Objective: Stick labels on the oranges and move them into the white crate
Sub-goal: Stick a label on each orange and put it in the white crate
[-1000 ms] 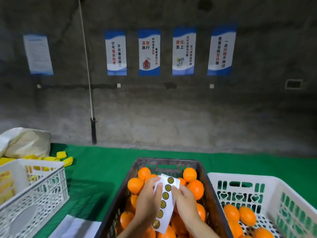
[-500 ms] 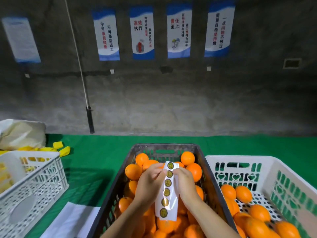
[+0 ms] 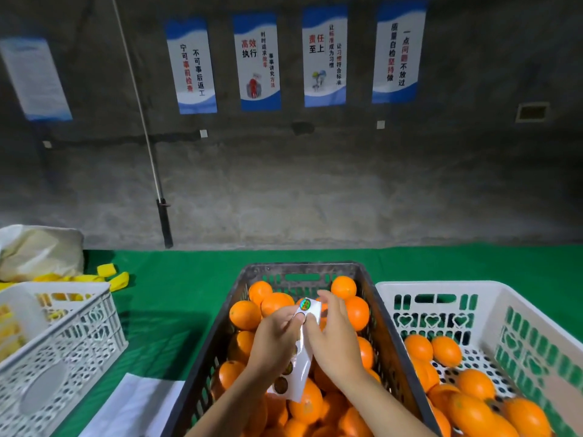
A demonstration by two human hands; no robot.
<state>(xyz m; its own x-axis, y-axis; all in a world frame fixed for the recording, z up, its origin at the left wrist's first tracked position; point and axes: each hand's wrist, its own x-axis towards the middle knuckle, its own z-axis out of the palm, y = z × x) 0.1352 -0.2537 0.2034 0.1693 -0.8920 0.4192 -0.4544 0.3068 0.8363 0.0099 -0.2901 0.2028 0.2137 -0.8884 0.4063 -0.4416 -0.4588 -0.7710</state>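
A white strip of round labels (image 3: 301,357) hangs above the dark crate (image 3: 391,351), which is full of oranges (image 3: 244,314). My left hand (image 3: 273,342) grips the strip from the left side. My right hand (image 3: 332,337) pinches at the strip's upper part, just under its topmost label (image 3: 305,304). At the right stands the white crate (image 3: 536,316), holding several oranges (image 3: 446,351) on its perforated floor.
Another white crate (image 3: 79,339) stands at the left with yellow pieces inside. A white bag (image 3: 38,250) and loose yellow pieces (image 3: 113,275) lie behind it. White paper (image 3: 132,405) lies on the green table cover (image 3: 189,288). A concrete wall with posters rises beyond.
The view has tilted down and closer. My fingers have closed in on the strip's upper part, and the strip now bends so only the top label faces me.
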